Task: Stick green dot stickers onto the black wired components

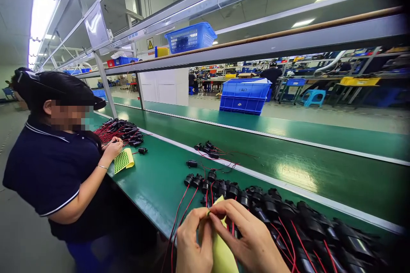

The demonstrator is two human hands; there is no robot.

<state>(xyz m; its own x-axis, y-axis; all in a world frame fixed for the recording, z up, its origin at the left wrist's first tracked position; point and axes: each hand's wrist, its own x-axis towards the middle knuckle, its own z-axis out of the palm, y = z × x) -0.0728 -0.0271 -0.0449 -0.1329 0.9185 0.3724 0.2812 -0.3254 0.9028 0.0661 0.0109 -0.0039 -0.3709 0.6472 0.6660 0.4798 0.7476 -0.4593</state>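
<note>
At the bottom middle, my left hand [194, 239] and my right hand [248, 232] meet with their fingertips pinched together. Between the tips shows a small green sticker [209, 212], mostly covered by the fingers. A yellow backing sheet [223, 254] runs down between my hands, its top corner poking up behind the right fingers; which fingers carry it I cannot tell. Around and behind my hands lie many black cylindrical parts [270, 202] with red and black wires, some wires hanging over the table's near edge.
A co-worker [57, 136] at left handles something small beside a yellow sheet of green dots [121, 161] and a heap of wired black parts [120, 130]. More parts [209, 150] lie on the green bench [173, 130]. Blue crates [243, 96] stand beyond; a blue basket [191, 37] sits on the shelf.
</note>
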